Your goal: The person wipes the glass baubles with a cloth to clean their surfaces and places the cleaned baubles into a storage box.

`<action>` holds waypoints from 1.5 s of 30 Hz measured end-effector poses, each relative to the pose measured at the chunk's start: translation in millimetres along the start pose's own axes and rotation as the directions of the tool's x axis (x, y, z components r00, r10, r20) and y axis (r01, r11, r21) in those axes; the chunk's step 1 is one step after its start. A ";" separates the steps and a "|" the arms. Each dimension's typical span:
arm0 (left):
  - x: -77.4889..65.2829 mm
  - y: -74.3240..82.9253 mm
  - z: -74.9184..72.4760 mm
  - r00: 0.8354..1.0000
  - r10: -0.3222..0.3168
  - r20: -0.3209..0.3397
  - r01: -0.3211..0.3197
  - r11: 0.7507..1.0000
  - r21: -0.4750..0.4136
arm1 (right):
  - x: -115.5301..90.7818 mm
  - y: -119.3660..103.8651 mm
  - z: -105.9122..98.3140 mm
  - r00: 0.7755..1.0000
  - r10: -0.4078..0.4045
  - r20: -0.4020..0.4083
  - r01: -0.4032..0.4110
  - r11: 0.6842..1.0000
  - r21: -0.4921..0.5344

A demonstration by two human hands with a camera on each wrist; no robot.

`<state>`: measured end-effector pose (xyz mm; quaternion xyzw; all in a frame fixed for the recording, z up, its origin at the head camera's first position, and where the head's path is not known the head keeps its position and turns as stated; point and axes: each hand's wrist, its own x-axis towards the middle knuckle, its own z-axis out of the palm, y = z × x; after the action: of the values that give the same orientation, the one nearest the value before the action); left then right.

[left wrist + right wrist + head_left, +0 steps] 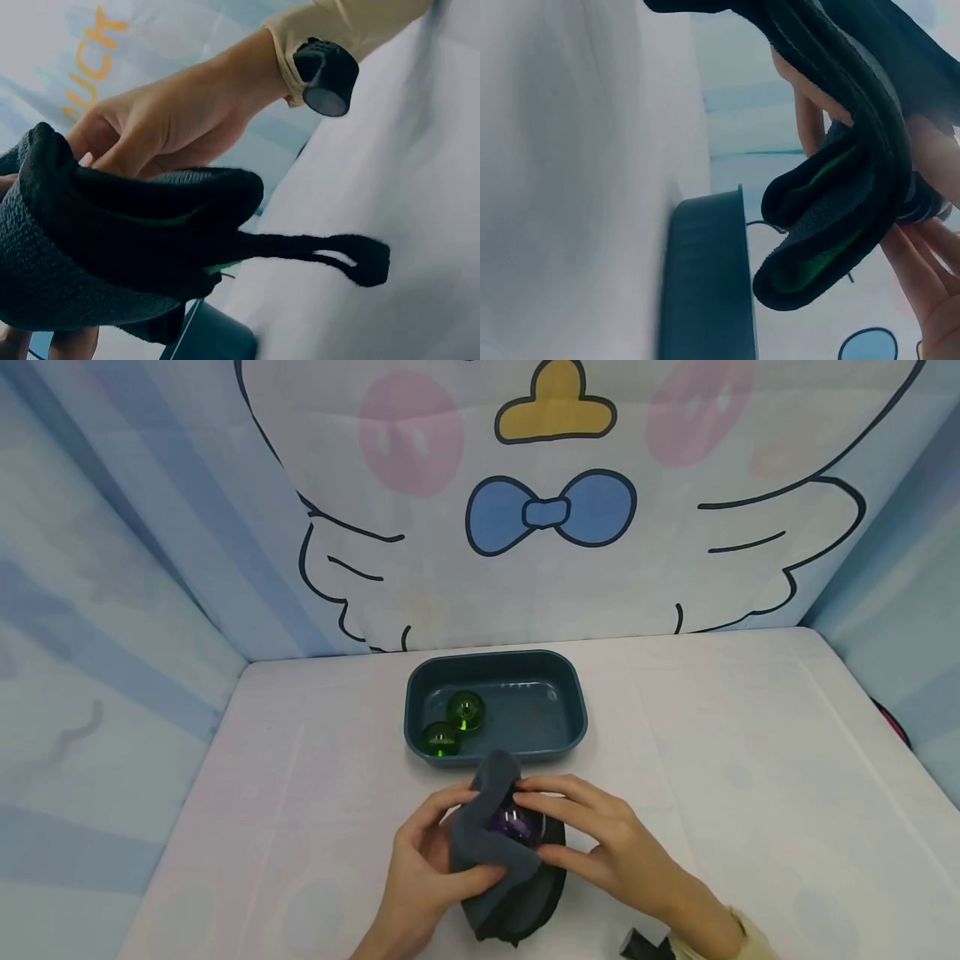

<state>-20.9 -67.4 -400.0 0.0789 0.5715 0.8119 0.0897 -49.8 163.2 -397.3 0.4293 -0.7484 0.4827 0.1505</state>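
My left hand (431,864) holds a thick dark grey-blue cloth (480,839), its thumb lying across the near fold. Folded partly round a shiny purple ball (517,825), the cloth hides much of it. The fingertips and thumb of my right hand (615,835) pinch the ball from the right side. A dark hanging loop (367,259) sticks out of the cloth in the left wrist view. Bits of green show inside the cloth's folds (817,266) in the right wrist view.
Just beyond the hands stands a dark teal tray (532,714). Two clear green balls, one (466,710) behind the other (440,739), lie at its left end. A pale cloth covers the table (720,760); printed curtains (540,585) enclose its back and sides.
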 end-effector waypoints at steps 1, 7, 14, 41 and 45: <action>0.0 0.3 0.1 1.000 0.014 0.014 -0.014 1.000 0.012 | -0.2 -0.8 -0.4 1.000 0.029 0.007 -0.029 0.999 0.016; 0.3 1.4 0.7 0.993 0.096 0.066 -0.103 0.988 0.112 | -0.7 -4.2 -2.0 0.973 0.225 0.053 -0.230 0.966 0.115; 0.8 1.3 -0.2 0.999 0.037 0.019 -0.038 0.999 0.038 | -0.2 -4.4 4.1 0.936 0.350 0.049 -0.353 0.924 0.144; 2.9 1.6 -5.9 0.999 -0.044 0.025 0.045 0.998 -0.037 | 0.9 -1.6 8.4 0.984 0.177 -0.001 -0.175 0.972 0.158; 3.5 1.6 -5.6 0.999 -0.040 0.029 0.042 0.998 -0.036 | 1.4 -3.6 12.1 0.962 0.269 -0.040 -0.258 0.951 0.173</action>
<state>-25.7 -72.2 -400.3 0.0770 0.5566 0.8190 0.1158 -45.5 151.5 -400.2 0.3211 -0.7510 0.5724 0.0721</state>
